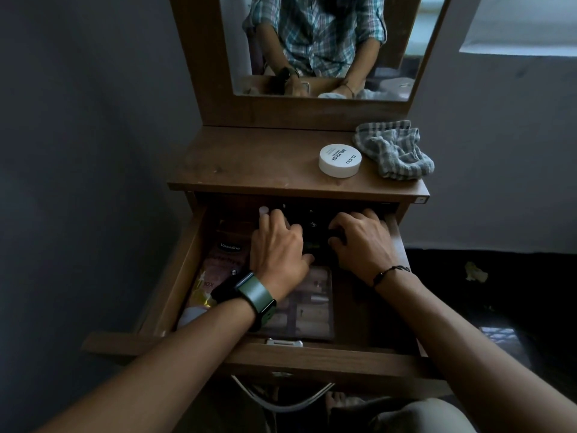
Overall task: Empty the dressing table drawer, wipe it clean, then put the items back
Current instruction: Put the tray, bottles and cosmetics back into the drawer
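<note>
— While both our hands are deep in the open drawer (175,289), which step would we say we are on?

— Emptying, by our reading. One white jar (340,160) stands on the dressing table top (249,157) just beside the checked cloth (394,149), yet the drawer holds plenty: a Vaseline pack (229,250) at the left, a clear case (312,303) near the front, dark small things at the back.

— And the hands?

— Our left hand (279,245) reaches toward a white-capped item (263,210), fingers curled, though we cannot tell whether it grips anything. Our right hand (362,242) is curled over something dark at the back right; what it is we cannot make out.

— So what does the next move call for?

— Lifting those back items clear of the table's overhang and setting them on the top, keeping the cloth free for wiping.
</note>
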Demonstrator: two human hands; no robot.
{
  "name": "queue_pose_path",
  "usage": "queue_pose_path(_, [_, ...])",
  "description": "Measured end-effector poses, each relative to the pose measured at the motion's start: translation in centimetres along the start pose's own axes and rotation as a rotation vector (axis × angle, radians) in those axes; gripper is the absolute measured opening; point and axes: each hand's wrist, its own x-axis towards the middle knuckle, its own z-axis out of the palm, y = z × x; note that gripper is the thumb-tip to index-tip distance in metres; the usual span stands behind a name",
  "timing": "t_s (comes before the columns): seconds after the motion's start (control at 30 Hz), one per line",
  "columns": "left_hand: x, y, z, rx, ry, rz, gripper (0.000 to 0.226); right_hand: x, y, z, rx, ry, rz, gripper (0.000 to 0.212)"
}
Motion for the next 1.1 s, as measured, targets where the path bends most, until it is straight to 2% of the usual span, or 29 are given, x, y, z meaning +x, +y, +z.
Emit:
queue_pose_path(0.33, [-0.1, -0.2, -1.4, -0.08, 0.031, -0.034, 0.044, -0.1, -0.2, -0.6, -0.004, 0.035, 0.012, 0.029])
queue_pose_path(0.5, [0.4, 0.1, -3.2, -0.218, 0.082, -0.012, 0.033, -0.6, -0.4, -2.1, 0.07, 0.169, -0.002, 0.019])
queue_pose_path(0.7, [2.8, 0.9, -6.1, -0.288, 0.098, 0.036, 0.031, 1.8, -0.7, -6.8, 0.105, 0.439, -0.117, 0.014])
queue_pose_path(0.77, [4.2, 1.3, -7.0, -0.278, 0.083, 0.057, 0.035, 4.2, -0.7, -8.2, 0.063, 0.371, -0.137, 0.02])
queue_pose_path(0.87, [6.3, 2.1, -8.1, -0.279, 0.047, 0.075, 0.043, 7.8, -1.0, -8.6, -0.131, 0.017, -0.167, 0.047])
queue_pose_path(0.93, [7.5, 2.7, -8.3, -0.271, 0.02, 0.076, 0.045, 9.2, -1.4, -8.3, -0.215, -0.14, -0.147, 0.062])
queue_pose_path(1.0, [8.6, 3.1, -7.9, -0.243, 0.002, 0.078, 0.04, 10.1, -1.5, -8.2, -0.209, -0.194, -0.114, 0.067])
queue_pose_path(1.1, [9.6, 3.6, -7.1, -0.195, -0.009, 0.076, 0.028, 10.9, -1.5, -8.4, -0.165, -0.192, -0.123, 0.065])
